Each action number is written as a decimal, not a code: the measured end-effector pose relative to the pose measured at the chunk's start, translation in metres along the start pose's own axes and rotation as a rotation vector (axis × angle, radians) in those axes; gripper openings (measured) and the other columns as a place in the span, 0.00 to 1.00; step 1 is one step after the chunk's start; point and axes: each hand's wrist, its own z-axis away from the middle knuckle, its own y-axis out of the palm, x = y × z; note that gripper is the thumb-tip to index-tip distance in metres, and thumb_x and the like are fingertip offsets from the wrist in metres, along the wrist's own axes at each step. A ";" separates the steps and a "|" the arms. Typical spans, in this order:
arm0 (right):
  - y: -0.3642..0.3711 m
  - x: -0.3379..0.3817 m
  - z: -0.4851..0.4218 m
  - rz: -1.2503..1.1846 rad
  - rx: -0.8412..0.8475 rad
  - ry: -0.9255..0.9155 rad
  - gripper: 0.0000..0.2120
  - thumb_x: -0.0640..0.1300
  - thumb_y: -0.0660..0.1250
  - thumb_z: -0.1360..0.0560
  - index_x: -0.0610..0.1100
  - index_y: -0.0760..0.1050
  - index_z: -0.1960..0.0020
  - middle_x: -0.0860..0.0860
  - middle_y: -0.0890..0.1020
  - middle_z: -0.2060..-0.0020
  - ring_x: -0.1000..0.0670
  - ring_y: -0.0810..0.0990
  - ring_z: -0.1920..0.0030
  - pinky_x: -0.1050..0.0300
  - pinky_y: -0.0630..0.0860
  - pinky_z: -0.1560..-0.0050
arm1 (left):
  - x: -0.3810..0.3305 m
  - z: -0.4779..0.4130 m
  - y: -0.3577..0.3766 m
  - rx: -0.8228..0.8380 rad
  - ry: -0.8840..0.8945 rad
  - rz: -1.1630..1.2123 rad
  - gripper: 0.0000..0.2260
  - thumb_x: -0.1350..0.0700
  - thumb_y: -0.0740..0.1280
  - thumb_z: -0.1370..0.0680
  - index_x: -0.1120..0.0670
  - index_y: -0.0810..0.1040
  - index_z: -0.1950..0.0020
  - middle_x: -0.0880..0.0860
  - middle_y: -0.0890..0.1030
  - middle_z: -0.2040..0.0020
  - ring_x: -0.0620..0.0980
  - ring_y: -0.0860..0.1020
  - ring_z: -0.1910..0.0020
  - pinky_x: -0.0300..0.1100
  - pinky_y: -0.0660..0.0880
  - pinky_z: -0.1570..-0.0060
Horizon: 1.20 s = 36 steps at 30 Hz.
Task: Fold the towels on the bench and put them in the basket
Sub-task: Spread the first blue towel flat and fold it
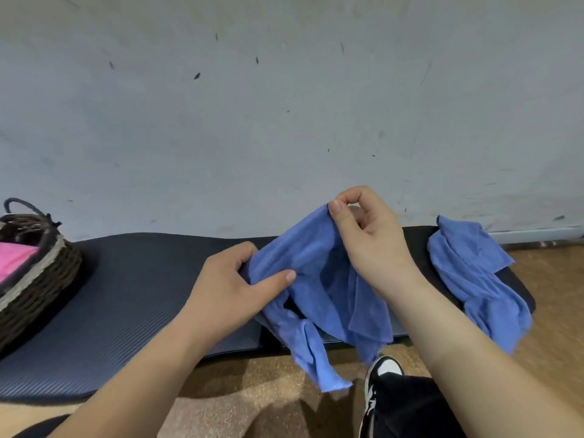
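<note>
A blue towel hangs crumpled between my hands above the middle of the dark padded bench. My left hand grips its left edge, thumb on top. My right hand pinches the upper edge higher up, between thumb and fingers. The towel's lower end droops past the bench's front edge. A second blue towel lies bunched on the bench's right end, partly hanging off. A brown wicker basket stands at the left end with a pink towel inside.
A pale grey wall rises directly behind the bench. The floor below is tan. My black trouser leg and a black-and-white shoe stand in front of the bench, under the held towel.
</note>
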 end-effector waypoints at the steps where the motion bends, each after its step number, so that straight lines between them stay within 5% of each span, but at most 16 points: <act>1: 0.004 0.002 0.002 0.022 0.001 -0.013 0.07 0.49 0.65 0.16 0.49 0.75 0.52 0.47 0.71 0.71 0.52 0.66 0.72 0.59 0.64 0.71 | 0.003 0.002 -0.010 -0.021 -0.014 -0.011 0.23 0.48 0.81 0.31 0.57 0.69 0.66 0.45 0.68 0.73 0.41 0.66 0.73 0.32 0.64 0.72; 6: 0.012 0.014 0.000 0.013 -0.114 0.005 0.08 0.49 0.63 0.16 0.49 0.73 0.53 0.56 0.67 0.76 0.57 0.62 0.76 0.64 0.61 0.75 | 0.017 0.019 -0.072 0.008 -0.019 -0.205 0.20 0.47 0.80 0.30 0.54 0.71 0.67 0.46 0.73 0.72 0.42 0.69 0.71 0.40 0.67 0.68; 13: 0.004 0.054 0.007 0.200 -0.048 0.013 0.09 0.51 0.65 0.18 0.47 0.75 0.53 0.50 0.70 0.72 0.56 0.64 0.75 0.64 0.62 0.72 | 0.013 0.033 -0.146 -0.024 -0.040 -0.290 0.13 0.50 0.79 0.27 0.53 0.78 0.63 0.42 0.72 0.74 0.42 0.69 0.74 0.33 0.65 0.72; 16: -0.013 0.079 0.006 0.326 0.139 0.071 0.09 0.51 0.68 0.20 0.47 0.78 0.54 0.51 0.76 0.71 0.53 0.71 0.71 0.58 0.68 0.64 | 0.014 0.037 -0.171 -0.027 -0.080 -0.327 0.14 0.48 0.79 0.27 0.53 0.79 0.64 0.44 0.73 0.73 0.42 0.68 0.73 0.38 0.67 0.70; 19: -0.032 0.098 0.006 0.490 0.502 0.166 0.08 0.51 0.70 0.20 0.47 0.81 0.52 0.59 0.83 0.70 0.61 0.78 0.69 0.66 0.72 0.62 | 0.010 0.041 -0.191 -0.055 -0.111 -0.300 0.21 0.44 0.79 0.29 0.55 0.73 0.67 0.45 0.70 0.75 0.44 0.68 0.73 0.42 0.65 0.67; 21: -0.042 0.103 -0.002 0.542 0.588 0.211 0.08 0.52 0.70 0.20 0.48 0.82 0.52 0.59 0.84 0.68 0.62 0.79 0.68 0.65 0.73 0.61 | 0.003 0.043 -0.203 -0.029 -0.140 -0.239 0.21 0.45 0.79 0.29 0.58 0.73 0.66 0.47 0.71 0.74 0.45 0.69 0.72 0.41 0.64 0.68; 26: -0.032 0.082 -0.030 0.639 0.500 0.260 0.10 0.54 0.71 0.22 0.48 0.82 0.53 0.55 0.84 0.58 0.54 0.80 0.57 0.58 0.73 0.58 | 0.006 0.025 -0.213 -0.036 -0.159 -0.425 0.20 0.45 0.80 0.29 0.59 0.77 0.63 0.50 0.76 0.72 0.48 0.71 0.72 0.41 0.65 0.69; 32: 0.038 -0.015 -0.059 0.636 0.278 0.221 0.10 0.50 0.69 0.20 0.43 0.77 0.54 0.45 0.84 0.60 0.46 0.80 0.60 0.56 0.73 0.61 | 0.092 -0.041 -0.191 0.061 -0.198 -0.699 0.13 0.47 0.76 0.26 0.50 0.74 0.61 0.49 0.79 0.62 0.54 0.78 0.58 0.45 0.71 0.61; 36: 0.067 -0.072 -0.085 0.710 0.228 0.246 0.10 0.51 0.67 0.20 0.48 0.75 0.57 0.53 0.80 0.62 0.44 0.80 0.57 0.51 0.75 0.55 | 0.147 -0.080 -0.175 0.104 -0.271 -0.764 0.04 0.56 0.68 0.22 0.48 0.76 0.55 0.52 0.81 0.54 0.57 0.79 0.52 0.46 0.75 0.55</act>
